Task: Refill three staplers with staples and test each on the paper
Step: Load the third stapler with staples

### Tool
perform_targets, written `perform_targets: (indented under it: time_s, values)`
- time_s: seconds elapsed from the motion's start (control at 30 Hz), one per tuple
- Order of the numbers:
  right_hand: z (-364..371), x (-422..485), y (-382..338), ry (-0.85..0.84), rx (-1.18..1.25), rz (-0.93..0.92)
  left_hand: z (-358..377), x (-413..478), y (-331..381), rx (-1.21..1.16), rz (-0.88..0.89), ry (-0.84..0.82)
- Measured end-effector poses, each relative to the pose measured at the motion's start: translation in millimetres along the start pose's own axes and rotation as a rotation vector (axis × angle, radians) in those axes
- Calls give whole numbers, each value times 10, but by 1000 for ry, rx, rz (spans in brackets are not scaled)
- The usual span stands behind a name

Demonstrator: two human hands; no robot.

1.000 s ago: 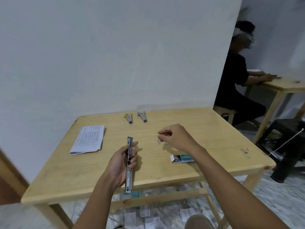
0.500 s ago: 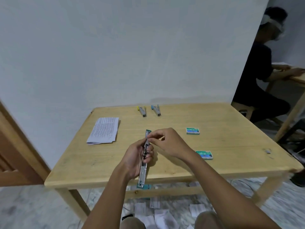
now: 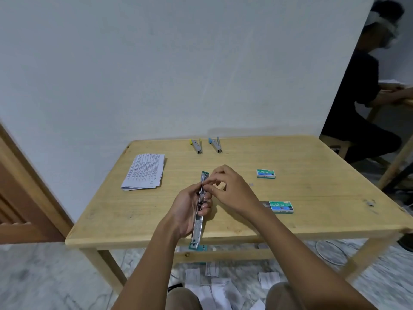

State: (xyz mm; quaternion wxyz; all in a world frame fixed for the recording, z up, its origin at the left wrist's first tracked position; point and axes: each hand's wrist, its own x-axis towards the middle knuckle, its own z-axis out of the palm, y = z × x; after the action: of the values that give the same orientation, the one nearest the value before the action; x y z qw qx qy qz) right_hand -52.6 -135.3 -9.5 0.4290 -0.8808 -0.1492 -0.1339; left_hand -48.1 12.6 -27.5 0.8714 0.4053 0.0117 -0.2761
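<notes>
Right hand [image 3: 225,189] now moved onto the opened green stapler [image 3: 199,211], fingertips pinched at its channel, whether holding staples cannot tell, left hand [image 3: 190,209] closed around the stapler, two staple boxes [image 3: 266,173] at right.

Dim, flat indoor light, soft shadows under hands [image 3: 225,191] on pale wooden desk [image 3: 312,198]; wide-angle bowing, blurry edges.

Both forearms reach fwd over the table's near edge. L hand [image 3: 186,208] palm turned inward, fingers curled in a closed grip round the stapler [image 3: 199,211]. R hand [image 3: 230,191] arched above it, thumb + index pinched at the stapler's far end; whether sth is btwn them can't be told.
</notes>
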Motion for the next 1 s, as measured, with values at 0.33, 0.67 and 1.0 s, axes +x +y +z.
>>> perform_targets:
  time_s: [0.33, 0.67, 1.0]
  values:
    - [-165, -102, 45, -314, -186, -120, -22, -2, -5, 29, -36, -32]
    - [-358, 32, 15, -251, -783, -422, -37, 0, 16, 60, -68, -36]
    - [-260, 74, 34, -126, -810, -346, -95, 40, -9, -3, -69, -30]
